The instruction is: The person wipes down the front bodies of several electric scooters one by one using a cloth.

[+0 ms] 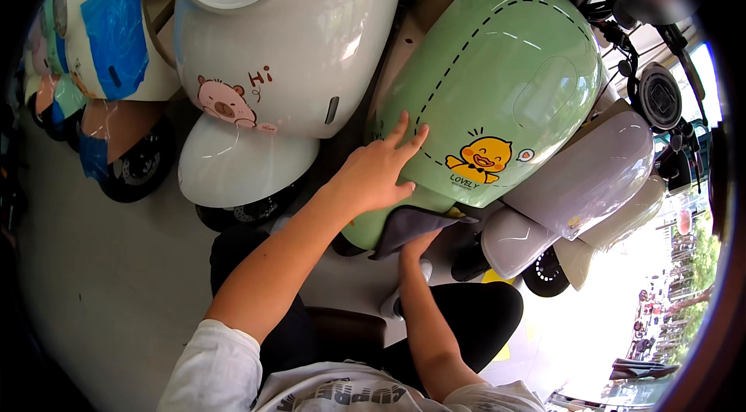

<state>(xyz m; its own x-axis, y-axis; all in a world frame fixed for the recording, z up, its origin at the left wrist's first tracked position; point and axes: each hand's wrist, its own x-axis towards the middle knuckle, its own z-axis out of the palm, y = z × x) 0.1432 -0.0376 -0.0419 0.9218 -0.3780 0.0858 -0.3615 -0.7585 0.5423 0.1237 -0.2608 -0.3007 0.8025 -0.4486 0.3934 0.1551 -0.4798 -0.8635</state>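
In front of me stands a green electric scooter (466,79) with a glossy front panel, a cartoon duck sticker (484,158) and a dashed black line. The fingers of my left hand (379,173) are spread, their tips resting on the lower left of this panel; nothing is in that hand. Below it, my right hand (421,244) holds a dark grey cloth (411,225) against the scooter's green front fender (367,230). The cloth hides most of my right fingers and part of the fender.
Close on the left is a white scooter (280,62) with a bear sticker; beyond it, a cream scooter (163,74) carries blue film (116,39). A lilac scooter (583,179) stands close on the right. My knees flank a brown seat (344,327) above the grey floor (116,260).
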